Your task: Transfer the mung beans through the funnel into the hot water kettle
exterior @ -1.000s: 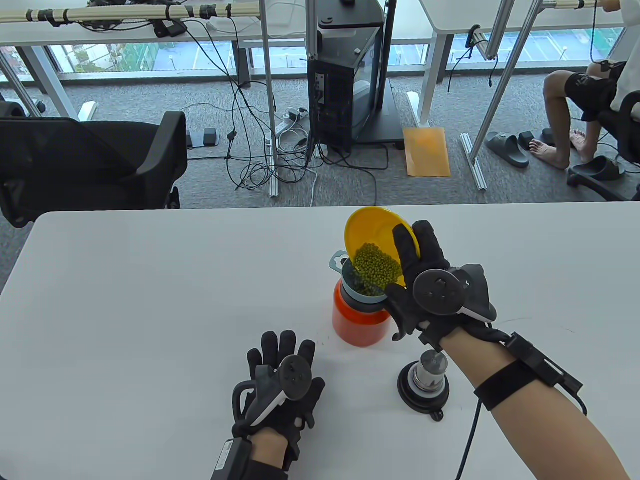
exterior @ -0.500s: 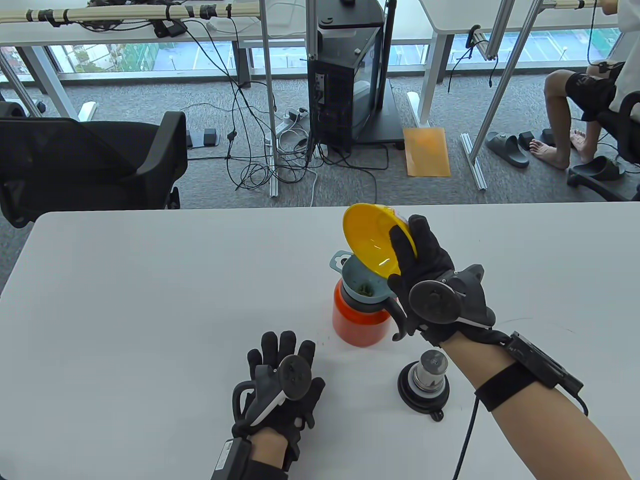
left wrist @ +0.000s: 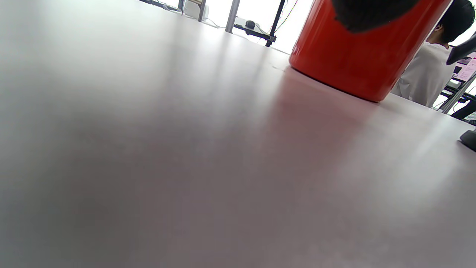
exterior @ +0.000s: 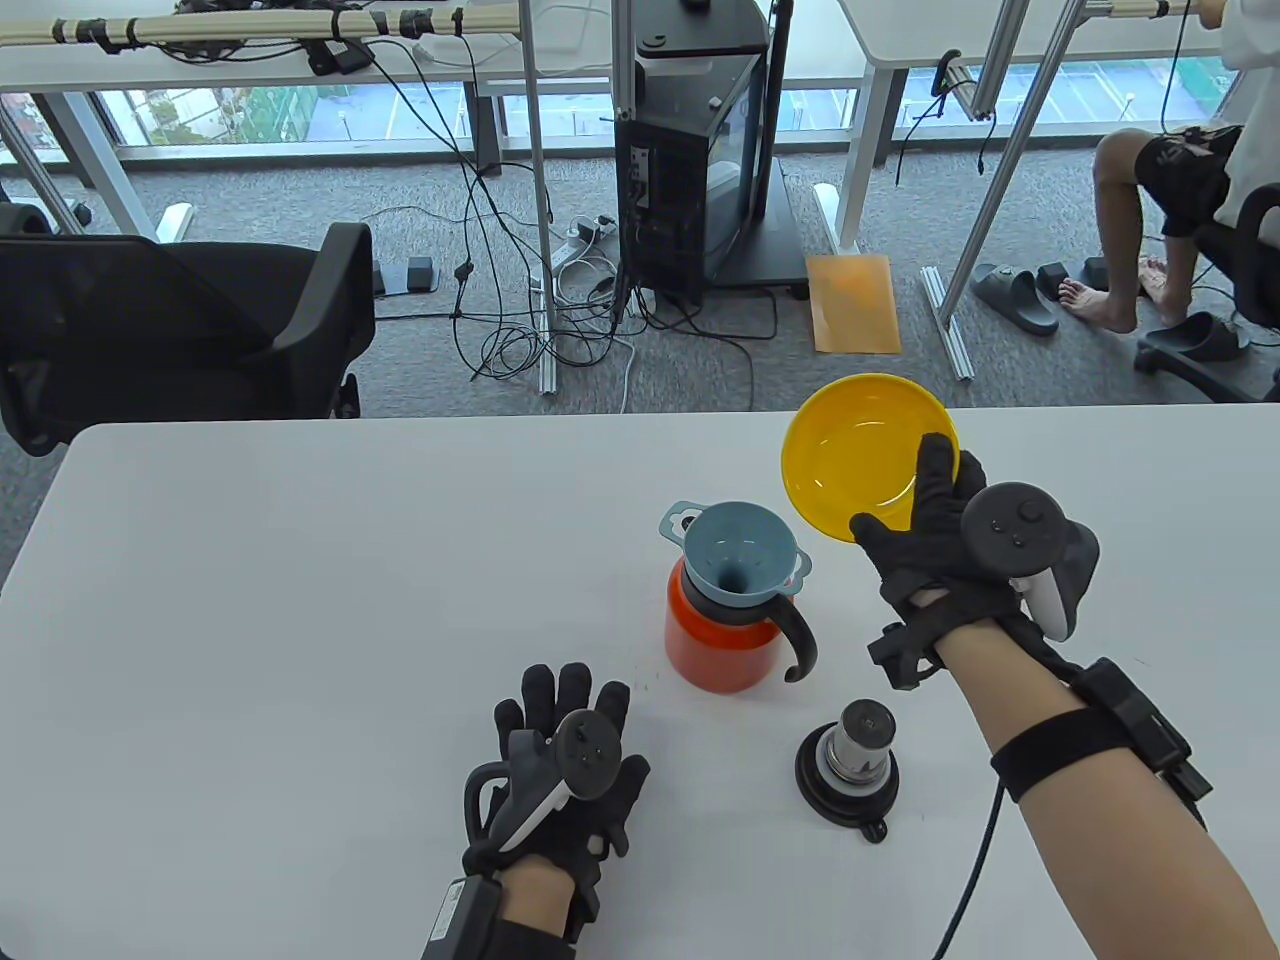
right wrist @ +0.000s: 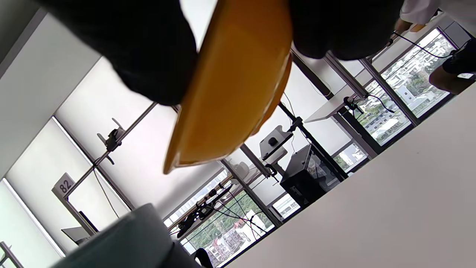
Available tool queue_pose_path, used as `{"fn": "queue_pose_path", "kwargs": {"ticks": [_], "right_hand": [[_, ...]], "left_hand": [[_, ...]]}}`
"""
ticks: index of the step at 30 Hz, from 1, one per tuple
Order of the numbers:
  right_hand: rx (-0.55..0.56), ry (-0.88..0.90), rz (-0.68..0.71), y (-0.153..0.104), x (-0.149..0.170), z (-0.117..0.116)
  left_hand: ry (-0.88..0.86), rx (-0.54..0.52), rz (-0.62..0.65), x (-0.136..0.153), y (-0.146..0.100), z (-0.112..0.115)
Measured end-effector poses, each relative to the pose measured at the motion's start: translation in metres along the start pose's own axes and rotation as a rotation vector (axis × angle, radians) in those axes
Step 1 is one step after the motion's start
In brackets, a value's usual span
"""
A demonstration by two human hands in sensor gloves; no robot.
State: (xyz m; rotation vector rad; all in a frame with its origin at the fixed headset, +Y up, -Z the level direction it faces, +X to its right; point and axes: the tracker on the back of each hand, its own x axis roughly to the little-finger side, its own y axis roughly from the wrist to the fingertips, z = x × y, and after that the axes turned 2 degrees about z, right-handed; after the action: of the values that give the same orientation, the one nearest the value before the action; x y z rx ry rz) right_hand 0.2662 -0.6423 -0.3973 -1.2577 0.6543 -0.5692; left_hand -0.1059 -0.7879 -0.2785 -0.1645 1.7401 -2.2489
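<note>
1. Holding the yellow bowl [exterior: 866, 463] at its near rim, the right hand [exterior: 945, 545] is seen raised above the surface [exterior: 300, 600], fingers clenched on the rim; the bowl looks empty of beans.
2. The funnel [exterior: 738, 558] is seated in the mouth of the orange kettle [exterior: 715, 645], just left of the right hand and apart from it; no beans are seen in the funnel cone.
3. The pour is judged done: mung beans are presumably inside the kettle, though this cannot be confirmed, as the interior is hidden.
4. Left to do, as judged: the bowl to be set down, the funnel removed, and the lid [exterior: 850, 772], standing just below the right forearm, possibly refitted.
5. The left hand [exterior: 560, 780] is laid flat on the surface, released, nothing held, near the kettle's lower left.
6. Hidden or unclear: the kettle top is cut off in the left wrist view; in the right wrist view the bowl's inside is not shown and the fingers are blurred.
</note>
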Motion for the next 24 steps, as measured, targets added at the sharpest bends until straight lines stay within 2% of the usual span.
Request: {"fn": "queue_pose_path", "kwargs": {"ticks": [9,20,24], "right_hand": [[-0.103,0.018,-0.169,-0.014,0.054,-0.012],[-0.300,0.017,-0.272,-0.036,0.096,-0.047],[-0.340,0.014,-0.289,-0.041,0.106,-0.055]], "left_hand": [[-0.003,0.007,-0.002,0.000,0.000,0.000],[-0.002,0.013,-0.005,0.000,0.000,0.000],[-0.002,0.014,-0.004,0.000,0.000,0.000]]}}
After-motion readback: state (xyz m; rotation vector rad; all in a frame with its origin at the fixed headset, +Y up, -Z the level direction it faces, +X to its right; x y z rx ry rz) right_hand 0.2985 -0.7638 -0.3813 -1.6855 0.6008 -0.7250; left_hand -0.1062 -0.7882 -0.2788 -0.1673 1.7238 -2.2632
